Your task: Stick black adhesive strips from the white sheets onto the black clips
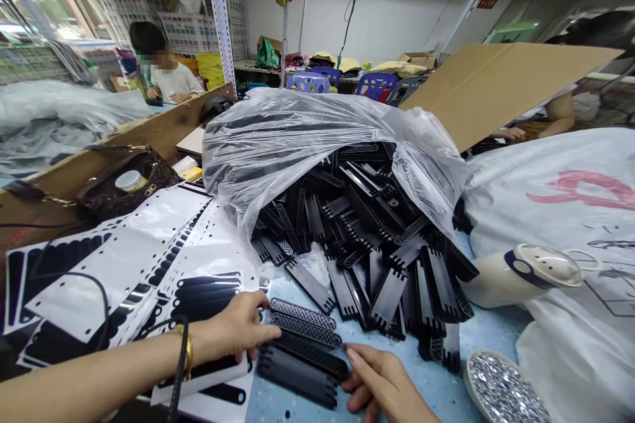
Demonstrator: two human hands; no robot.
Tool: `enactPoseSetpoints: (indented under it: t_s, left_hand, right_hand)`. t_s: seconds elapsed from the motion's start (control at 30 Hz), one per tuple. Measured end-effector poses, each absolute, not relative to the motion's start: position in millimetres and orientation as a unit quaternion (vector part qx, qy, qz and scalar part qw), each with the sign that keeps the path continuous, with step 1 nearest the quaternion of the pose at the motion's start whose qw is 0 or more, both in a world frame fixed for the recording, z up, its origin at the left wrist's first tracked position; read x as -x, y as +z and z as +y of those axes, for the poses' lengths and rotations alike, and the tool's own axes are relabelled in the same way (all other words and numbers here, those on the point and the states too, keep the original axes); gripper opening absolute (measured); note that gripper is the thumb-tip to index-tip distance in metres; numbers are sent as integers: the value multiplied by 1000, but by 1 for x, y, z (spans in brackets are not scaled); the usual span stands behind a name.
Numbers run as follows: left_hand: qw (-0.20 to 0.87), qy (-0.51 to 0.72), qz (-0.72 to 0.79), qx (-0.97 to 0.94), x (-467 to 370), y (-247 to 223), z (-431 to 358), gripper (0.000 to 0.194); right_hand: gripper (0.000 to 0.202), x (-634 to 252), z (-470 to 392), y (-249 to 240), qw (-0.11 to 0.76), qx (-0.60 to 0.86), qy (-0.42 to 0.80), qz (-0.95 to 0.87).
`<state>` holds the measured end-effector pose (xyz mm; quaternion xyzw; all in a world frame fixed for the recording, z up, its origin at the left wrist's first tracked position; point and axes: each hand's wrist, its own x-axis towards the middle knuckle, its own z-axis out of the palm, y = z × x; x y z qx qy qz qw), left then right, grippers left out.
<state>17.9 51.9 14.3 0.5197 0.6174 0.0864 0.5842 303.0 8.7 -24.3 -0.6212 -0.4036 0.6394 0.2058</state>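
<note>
My left hand (243, 325) has its thumb over the left end of a long black plastic piece (312, 355), fingers curled beside it. At the other end, my right hand (380, 377) has thumb and fingers closed around the tip. Just behind lie two black strips with a mesh-patterned face (303, 322), side by side. In front is a flat black piece with notched ends (297, 377). A big heap of similar black pieces (347, 231) spills from a clear plastic bag (278, 125) beyond my hands. The undersides of the held piece are hidden.
Sheets with black adhesive-looking strips (124, 264) spread under my left forearm. At right stand a bowl of small shiny metal parts (506, 386), a cream tumbler (516, 274) and a white sack (570, 211). A brown handbag (129, 178) sits left. Other people work behind.
</note>
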Motion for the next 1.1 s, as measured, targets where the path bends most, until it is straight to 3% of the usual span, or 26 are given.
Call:
enactPoseSetpoints:
  t_s: [0.1,0.2,0.27,0.4,0.7,0.9,1.1]
  left_hand:
    - [452,129,611,-636,-10,18,49,28]
    - [313,182,544,-757,-4,18,47,12]
    - [276,198,515,-787,-4,17,43,7]
    - [329,162,524,-768,-10,13,28,9]
    - [359,122,511,-771,-17,6,6,7]
    - [303,141,500,-799,-18,2,-13,22]
    - [352,169,489,-780,-18,2,-20,25]
  right_hand:
    - [64,-311,2,-17,240,631,593,-440]
    - [39,-307,0,-5,252,638,507,-522]
    - [26,-298,1,-1,247,644,458,-561]
    - [17,-280,5,-11,261,636,416,-596]
    - [39,-276,-14,-31,276,675,344,-592]
    - [20,-262,-40,-32,219,697,301,-613]
    - [18,-256,-45,-30,254,694,282,-612]
